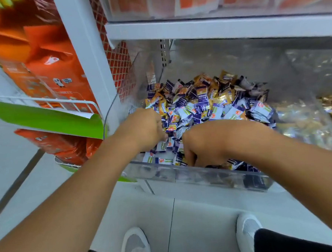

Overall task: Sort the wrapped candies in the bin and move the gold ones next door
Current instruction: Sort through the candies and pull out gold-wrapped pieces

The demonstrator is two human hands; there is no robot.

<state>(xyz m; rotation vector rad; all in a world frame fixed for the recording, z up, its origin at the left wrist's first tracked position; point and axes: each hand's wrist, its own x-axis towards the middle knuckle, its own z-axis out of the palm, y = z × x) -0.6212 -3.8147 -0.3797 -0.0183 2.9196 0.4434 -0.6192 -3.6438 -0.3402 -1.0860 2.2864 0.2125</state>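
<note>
A clear plastic bin point(204, 177) on a low shelf holds a heap of wrapped candies point(205, 105), purple-and-white ones mixed with gold ones point(223, 98) toward the back. My left hand point(144, 127) is at the bin's left side, fingers curled down into the candies; whether it holds any is hidden. My right hand point(207, 142) digs into the front of the pile, fingertips buried among the wrappers. The neighbouring bin point(329, 114) to the right holds gold candies.
A grey shelf board point(223, 28) hangs above the bin, with packets behind clear plastic on top. A white upright post point(89, 58) stands left, beside orange snack bags point(55, 70) on a wire rack with a green strip. My white shoes point(247, 232) stand on the pale floor.
</note>
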